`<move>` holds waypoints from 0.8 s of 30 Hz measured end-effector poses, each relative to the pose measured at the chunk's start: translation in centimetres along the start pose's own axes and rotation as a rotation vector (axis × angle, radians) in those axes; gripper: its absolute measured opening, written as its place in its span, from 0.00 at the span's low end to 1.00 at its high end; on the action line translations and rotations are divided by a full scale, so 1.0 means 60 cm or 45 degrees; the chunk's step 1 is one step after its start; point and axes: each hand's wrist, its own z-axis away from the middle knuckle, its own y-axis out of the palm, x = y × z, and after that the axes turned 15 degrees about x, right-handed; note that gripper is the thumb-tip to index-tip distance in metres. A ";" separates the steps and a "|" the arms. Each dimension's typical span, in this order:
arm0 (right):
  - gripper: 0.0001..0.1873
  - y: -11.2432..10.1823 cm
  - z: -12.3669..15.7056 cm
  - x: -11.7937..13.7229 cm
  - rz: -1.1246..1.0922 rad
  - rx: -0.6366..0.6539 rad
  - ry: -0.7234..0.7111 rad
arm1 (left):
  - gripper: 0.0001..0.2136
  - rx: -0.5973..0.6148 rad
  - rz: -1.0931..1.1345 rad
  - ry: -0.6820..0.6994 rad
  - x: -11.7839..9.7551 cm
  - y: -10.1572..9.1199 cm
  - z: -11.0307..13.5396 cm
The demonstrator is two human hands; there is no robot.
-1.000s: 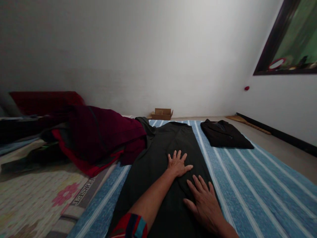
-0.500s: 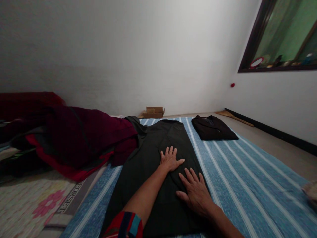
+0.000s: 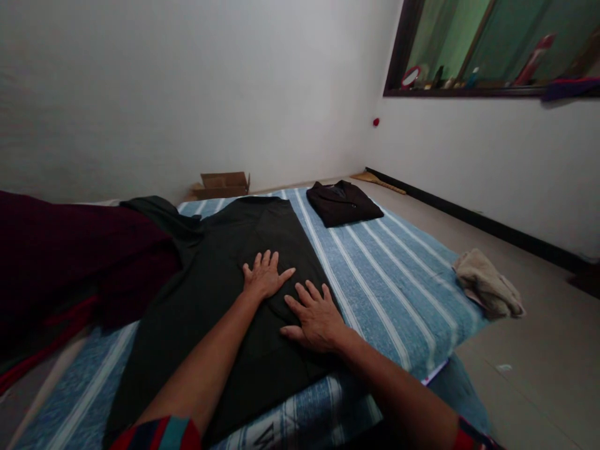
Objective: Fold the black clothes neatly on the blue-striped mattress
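A dark shirt (image 3: pixel 187 337) lies spread on the blue-and-white striped bed sheet (image 3: pixel 398 294), its hem toward me. My left hand (image 3: pixel 264 274) rests flat near its middle with the fingers spread. Just right of it and nearer to me, my right hand (image 3: pixel 316 317) also lies flat on the fabric, close to the shirt's right edge. Both hands press on the cloth without gripping it. A small fold runs beside the fingers. The shirt's far left part lies up against maroon clothing (image 3: pixel 75 250).
A folded dark brown garment (image 3: pixel 344 203) lies at the far end of the bed. Behind it are a cardboard box (image 3: pixel 225 183) and a wall. A beige towel (image 3: pixel 487 281) hangs over the right edge, with tiled floor beyond. A window (image 3: pixel 469 50) is at upper right.
The view has swung to the right, bringing the towel and floor into sight. Both hands stay flat on the shirt in nearly the same places.
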 end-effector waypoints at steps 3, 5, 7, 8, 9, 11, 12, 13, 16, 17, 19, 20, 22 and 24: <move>0.40 0.001 -0.002 -0.002 0.002 -0.009 -0.006 | 0.41 0.013 -0.003 -0.008 -0.001 -0.002 0.000; 0.39 0.002 -0.002 -0.003 0.008 -0.016 -0.010 | 0.41 0.018 -0.008 -0.010 -0.002 -0.004 0.000; 0.39 0.002 -0.002 -0.004 0.017 -0.021 -0.008 | 0.41 0.022 -0.016 -0.010 -0.003 -0.006 0.001; 0.39 0.003 -0.002 -0.004 0.022 -0.023 -0.007 | 0.41 0.022 -0.021 -0.009 -0.004 -0.006 0.002; 0.39 0.003 -0.002 -0.004 0.026 -0.025 -0.007 | 0.41 0.021 -0.024 -0.007 -0.004 -0.007 0.003; 0.39 0.003 -0.002 -0.004 0.032 -0.027 -0.005 | 0.41 0.022 -0.029 -0.006 -0.005 -0.008 0.004; 0.39 0.004 -0.002 -0.004 0.035 -0.029 -0.006 | 0.41 0.024 -0.030 -0.007 -0.006 -0.008 0.004; 0.39 0.004 -0.002 -0.005 0.037 -0.032 -0.006 | 0.41 0.026 -0.030 -0.009 -0.006 -0.008 0.004; 0.39 0.004 -0.003 -0.005 0.038 -0.035 -0.007 | 0.41 0.025 -0.028 -0.011 -0.007 -0.007 0.003; 0.39 0.005 -0.003 -0.006 0.036 -0.037 -0.007 | 0.41 0.023 -0.027 -0.011 -0.007 -0.007 0.003; 0.39 0.005 -0.003 -0.006 0.031 -0.036 -0.008 | 0.41 0.023 -0.022 -0.012 -0.007 -0.008 0.004; 0.39 0.005 -0.004 -0.006 0.029 -0.034 -0.009 | 0.40 0.025 -0.019 -0.012 -0.007 -0.008 0.004; 0.39 0.005 -0.004 -0.007 0.029 -0.028 -0.010 | 0.40 0.028 -0.012 -0.009 -0.008 -0.010 0.006; 0.40 0.004 -0.004 -0.007 0.033 -0.023 -0.009 | 0.40 0.023 -0.008 -0.003 -0.009 -0.011 0.007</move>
